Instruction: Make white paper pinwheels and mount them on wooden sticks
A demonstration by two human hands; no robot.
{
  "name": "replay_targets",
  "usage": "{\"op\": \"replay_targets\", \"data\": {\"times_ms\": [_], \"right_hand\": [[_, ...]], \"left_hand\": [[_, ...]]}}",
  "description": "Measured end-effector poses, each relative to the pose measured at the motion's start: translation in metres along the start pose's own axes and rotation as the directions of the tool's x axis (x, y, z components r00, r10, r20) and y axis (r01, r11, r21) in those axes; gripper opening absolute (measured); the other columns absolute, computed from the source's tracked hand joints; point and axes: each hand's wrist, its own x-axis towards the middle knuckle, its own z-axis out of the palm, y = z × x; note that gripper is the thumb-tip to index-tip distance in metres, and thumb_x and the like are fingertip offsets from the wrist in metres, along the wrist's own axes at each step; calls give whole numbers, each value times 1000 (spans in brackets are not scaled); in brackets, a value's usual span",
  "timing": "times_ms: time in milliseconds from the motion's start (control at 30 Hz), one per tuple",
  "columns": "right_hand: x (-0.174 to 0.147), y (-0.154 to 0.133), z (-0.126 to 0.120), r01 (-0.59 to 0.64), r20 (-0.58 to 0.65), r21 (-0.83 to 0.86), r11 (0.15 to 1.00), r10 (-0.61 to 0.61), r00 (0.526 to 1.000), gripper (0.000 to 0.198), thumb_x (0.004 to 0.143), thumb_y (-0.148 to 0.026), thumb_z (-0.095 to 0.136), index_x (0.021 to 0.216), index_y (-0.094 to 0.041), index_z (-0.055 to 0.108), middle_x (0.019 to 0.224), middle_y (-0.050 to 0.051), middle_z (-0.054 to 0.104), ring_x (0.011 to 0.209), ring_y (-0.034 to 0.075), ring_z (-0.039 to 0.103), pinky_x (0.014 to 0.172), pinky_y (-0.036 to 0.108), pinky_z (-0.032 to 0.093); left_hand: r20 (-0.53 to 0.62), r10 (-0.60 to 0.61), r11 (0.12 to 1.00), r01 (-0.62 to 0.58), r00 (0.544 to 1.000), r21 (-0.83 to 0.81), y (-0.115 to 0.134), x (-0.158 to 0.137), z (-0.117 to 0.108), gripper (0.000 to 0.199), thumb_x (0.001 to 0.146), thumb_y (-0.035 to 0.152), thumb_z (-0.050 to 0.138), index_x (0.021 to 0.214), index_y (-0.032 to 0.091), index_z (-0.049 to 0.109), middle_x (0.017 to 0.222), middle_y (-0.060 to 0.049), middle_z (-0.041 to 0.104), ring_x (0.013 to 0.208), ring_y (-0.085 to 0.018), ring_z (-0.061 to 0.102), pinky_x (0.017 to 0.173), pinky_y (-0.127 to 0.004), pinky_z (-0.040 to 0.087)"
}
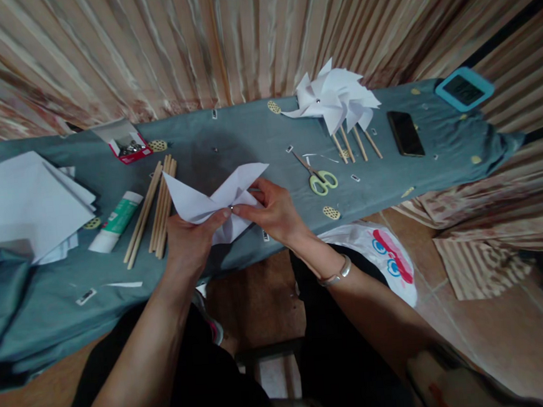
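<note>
Pinwheel (226,191) sits pinched in curled left hand (186,240) and right hand (276,212), thumbs (250,213) at its central pin (231,207)

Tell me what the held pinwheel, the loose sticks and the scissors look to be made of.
Held pinwheel: matte white paper, judging by its thin, folded vanes. Loose sticks: probably bare wood, pale tan with no visible paint. Scissors: light green handles, likely plastic from their even colour; thin, dull blades, apparently metal.

A dark phone (406,133) lies near a blue-framed display (464,89), with a pleated curtain (184,47) hanging behind.
</note>
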Motion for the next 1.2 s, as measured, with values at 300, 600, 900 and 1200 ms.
{"op": "replay_targets", "data": {"times_ms": [300,600,900,1200], "right_hand": [[2,-3,1,29,-19,-18,999,-29,999,46,67,-36,81,104,-19,59,91,3,75,87,23,72,79,37,58],[2,-5,-5,-2,34,47,999,0,999,63,59,-48,85,108,-21,58,87,3,74,81,21,71,77,38,59],[4,-6,-9,-77,84,122,990,67,994,65,52,-47,90,103,-21,58,85,2,74,80,22,72,78,39,60],[3,-8,-6,-29,102,93,995,20,995,59,57,-44,86,102,-20,57,94,5,72,94,25,70,85,41,58]], "left_hand": [[-33,-41,999,41,999,8,-1,2,-3,34,47,16,88,79,17,76,82,-2,77,75,-18,71,73,-29,60],[10,-105,994,106,994,-32,6,-2,-4,37,46,17,90,81,16,76,83,-1,77,74,-17,70,74,-28,59],[24,-178,983,179,984,-36,8,-4,-3,33,48,17,88,78,19,75,80,-2,77,71,-20,70,71,-32,59],[33,-120,992,121,992,-28,8,-4,-3,34,49,15,86,81,19,75,86,0,77,78,-19,70,76,-30,59]]}}
